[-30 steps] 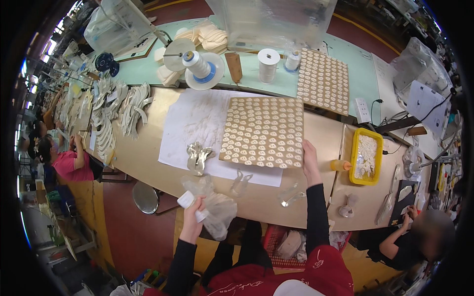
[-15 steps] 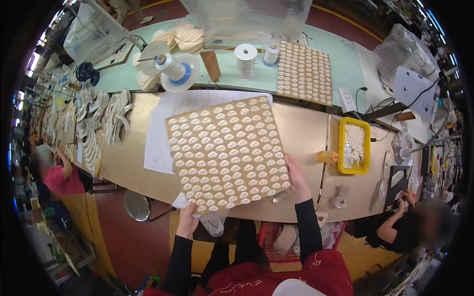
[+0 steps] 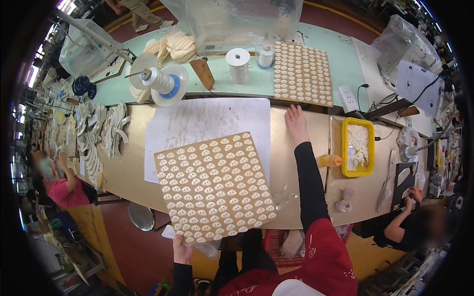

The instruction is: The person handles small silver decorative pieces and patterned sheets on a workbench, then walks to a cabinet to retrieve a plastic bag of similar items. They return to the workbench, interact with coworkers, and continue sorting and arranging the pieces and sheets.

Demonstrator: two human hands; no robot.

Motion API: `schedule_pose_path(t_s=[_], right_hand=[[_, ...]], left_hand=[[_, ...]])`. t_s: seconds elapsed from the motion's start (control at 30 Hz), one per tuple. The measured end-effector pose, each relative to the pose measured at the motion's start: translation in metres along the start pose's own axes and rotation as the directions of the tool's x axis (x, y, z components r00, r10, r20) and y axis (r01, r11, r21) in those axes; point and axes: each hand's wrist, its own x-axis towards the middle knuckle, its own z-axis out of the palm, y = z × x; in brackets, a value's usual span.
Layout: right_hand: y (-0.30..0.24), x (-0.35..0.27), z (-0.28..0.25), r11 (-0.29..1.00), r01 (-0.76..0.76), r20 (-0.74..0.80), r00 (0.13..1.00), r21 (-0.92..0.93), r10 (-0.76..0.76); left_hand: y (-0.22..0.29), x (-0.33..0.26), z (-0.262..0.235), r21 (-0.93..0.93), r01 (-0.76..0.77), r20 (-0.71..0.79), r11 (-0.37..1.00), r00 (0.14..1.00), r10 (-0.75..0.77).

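My left hand (image 3: 182,249) grips the lower left corner of a brown board (image 3: 217,190) covered with rows of small white, rounded pieces. A bit of white material (image 3: 169,232) shows beside that hand; what it is I cannot tell. The board tilts over the near edge of the workbench. My right hand (image 3: 296,122) is stretched forward, fingers extended and holding nothing. Its fingertips come close to the near edge of a second, similar board (image 3: 302,74) on the green table; whether they touch it is unclear.
White paper (image 3: 212,118) lies on the bench. A yellow tray (image 3: 358,172) of white bits and an orange bottle (image 3: 330,161) stand to the right. Beyond are thread spools (image 3: 239,66) and a plastic-covered machine (image 3: 232,24). Co-workers sit left and right; a red basket (image 3: 276,244) is below.
My right hand has let go of the held board and reached forward toward the far one. The held board has come lower and nearer, still in my left hand.
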Motion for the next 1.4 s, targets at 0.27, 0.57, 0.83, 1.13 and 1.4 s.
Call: schedule_pose_path(t_s=[0.27,0.57,0.83,1.13,1.4], right_hand=[[-0.007,0.039,0.003,0.999,0.045,-0.04,0.998,0.024,-0.044],[-0.003,0.014,-0.011,0.984,0.177,-0.108,0.979,0.007,-0.176],[0.015,-0.038,-0.04,0.989,0.112,-0.166,0.981,0.093,-0.095],[0.046,-0.207,-0.05,0.846,-0.402,0.324,0.796,-0.349,0.512],[0.04,-0.375,-0.037,0.901,-0.382,0.239,0.873,-0.207,0.425]], left_hand=[[-0.006,-0.009,-0.008,0.076,-0.009,0.043,0.997,0.999,0.006],[-0.008,0.004,-0.019,0.087,0.046,0.021,0.995,0.999,-0.048],[-0.001,0.012,-0.014,0.107,0.042,0.071,0.993,0.996,-0.05],[0.004,0.02,-0.027,0.098,0.057,0.08,0.994,0.995,-0.065],[0.027,0.057,-0.061,0.158,0.102,0.114,0.982,0.986,-0.121]])
